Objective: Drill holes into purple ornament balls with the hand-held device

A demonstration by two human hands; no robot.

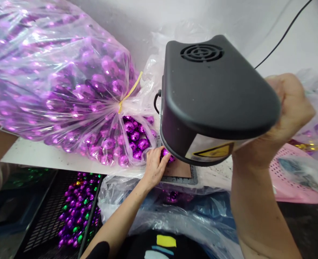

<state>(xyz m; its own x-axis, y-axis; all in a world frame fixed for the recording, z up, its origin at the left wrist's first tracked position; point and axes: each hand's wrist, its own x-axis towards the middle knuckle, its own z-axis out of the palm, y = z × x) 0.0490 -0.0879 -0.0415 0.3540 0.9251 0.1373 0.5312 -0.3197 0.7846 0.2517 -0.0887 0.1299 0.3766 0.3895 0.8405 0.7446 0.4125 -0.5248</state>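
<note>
Left hand (156, 163) pinching purple bauble (166, 154) under black machine head (212, 97); right hand (288, 108) fisted, gripping unseen handle; next needing steady placement

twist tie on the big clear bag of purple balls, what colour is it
Yellow twist tie, clearest in the head view.

This looks like a small factory or packing workshop for decorations. A huge clear bag (53, 82) tied with a yellow band bulges with shiny purple faceted balls on a white surface (40, 156). A black machine head (212, 97) bearing a yellow warning label hangs over it. Below, a black crate (67, 212) holds more purple and green balls, amid loose plastic sheeting (175, 216).
</note>
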